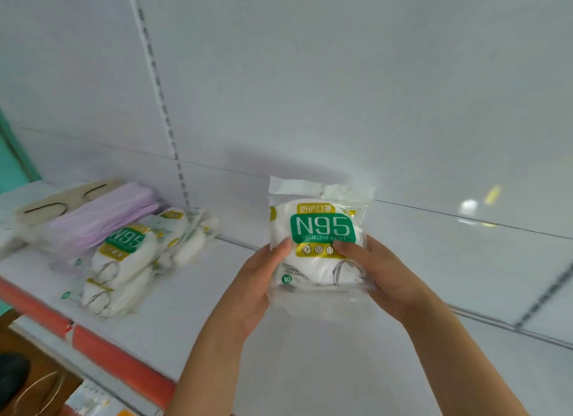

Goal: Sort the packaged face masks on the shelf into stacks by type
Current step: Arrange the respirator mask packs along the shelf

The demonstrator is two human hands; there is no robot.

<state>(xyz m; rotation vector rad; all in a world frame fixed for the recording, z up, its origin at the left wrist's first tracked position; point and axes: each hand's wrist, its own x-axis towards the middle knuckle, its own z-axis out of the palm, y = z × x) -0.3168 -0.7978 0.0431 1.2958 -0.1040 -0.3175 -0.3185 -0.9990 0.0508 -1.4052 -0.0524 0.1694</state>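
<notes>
Packs of masks lay in a loose pile [124, 245] on the white shelf [217, 307], well to the left of the fingers of the left hand. In that pile, a beige pack [62, 201] and a purple pack [105, 220] were at the back, and several white N95 packs [124, 254] leaned on each other in front, not yet in clean stacks.

Moving to the right, the left hand [248, 288] held the left edge of one more N95 pack [319, 245]. Its thumb [279, 248] was pressed flat on the front of the bag, and the other fingers were hidden behind it, so I cannot tell how they were placed. The pack stood upright between both hands, above the shelf, with the green label just above the two thumbs and the sealed top edge far from the fingertips.

On the right, the right hand [384, 276] pinched the other side, with its thumb [347, 248] on the yellow strip of the label and the fingers behind the bag.

By my judgement the pack was light and soft. The clear plastic bag looked smooth and probably slippery, and the masks inside could be squeezed out of shape. It seemed better to take it at both side edges, with the thumbs in front and the fingers behind, and with a gentle pressure only. The empty flap at the top would bend if someone held it there. Laid flat, it would probably slide on other packs.
</notes>
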